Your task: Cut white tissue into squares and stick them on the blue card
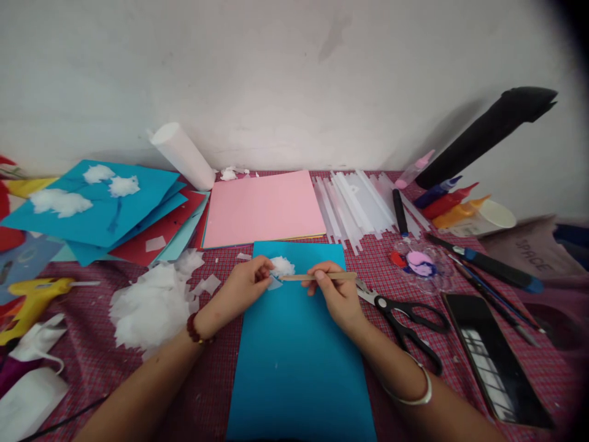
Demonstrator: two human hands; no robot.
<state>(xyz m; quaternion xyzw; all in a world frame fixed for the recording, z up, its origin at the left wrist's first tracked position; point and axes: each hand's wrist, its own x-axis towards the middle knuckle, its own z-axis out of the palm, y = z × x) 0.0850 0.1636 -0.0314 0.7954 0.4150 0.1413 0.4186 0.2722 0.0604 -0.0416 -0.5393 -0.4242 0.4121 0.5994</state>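
Note:
A blue paper sheet lies lengthwise in front of me. Near its far end sits a small crumpled white tissue tuft. My left hand is closed beside the tuft, its thumb and fingertips at a small translucent tissue piece. Between the thumb and fingers of my right hand is a flat wooden craft stick, held level. The stick's tip points left and reaches the tissue piece below the tuft. Left of the sheet is a loose pile of white tissue squares.
Black-handled scissors lie just right of the sheet, with a phone beyond. A paint palette and paint tubes stand at right. Pink paper and clear strips lie behind; a yellow glue gun is left.

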